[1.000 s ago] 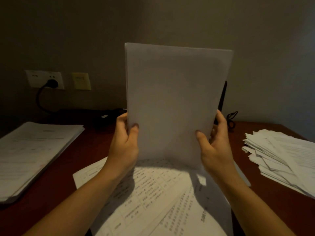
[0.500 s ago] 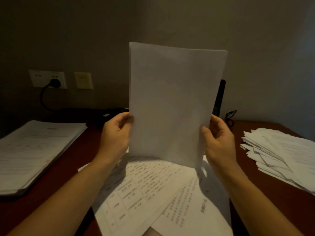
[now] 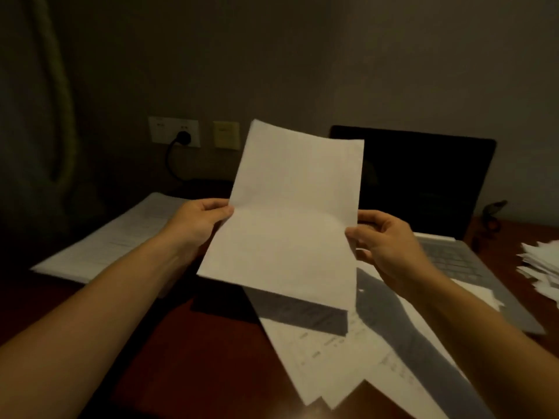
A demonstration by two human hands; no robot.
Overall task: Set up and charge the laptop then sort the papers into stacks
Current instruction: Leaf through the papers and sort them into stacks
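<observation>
A person holds one white sheet (image 3: 290,213) in the air above the dark red counter (image 3: 196,343), tilted and leaning away, its blank side toward the camera. The left hand (image 3: 199,219) pinches the sheet's left edge, and the right hand (image 3: 390,243) pinches its right edge, thumb in front and fingers (image 3: 373,216) behind. Behind the sheet the laptop (image 3: 423,182) stands open with a dark screen. Loose printed papers (image 3: 348,358) lie fanned under the hands, partly over the laptop's near corner. A neat stack (image 3: 121,237) lies to the left and a ragged pile (image 3: 541,267) to the right. A black plug (image 3: 183,137) sits in the wall socket (image 3: 174,131); its cable seems to drop behind the counter.
</observation>
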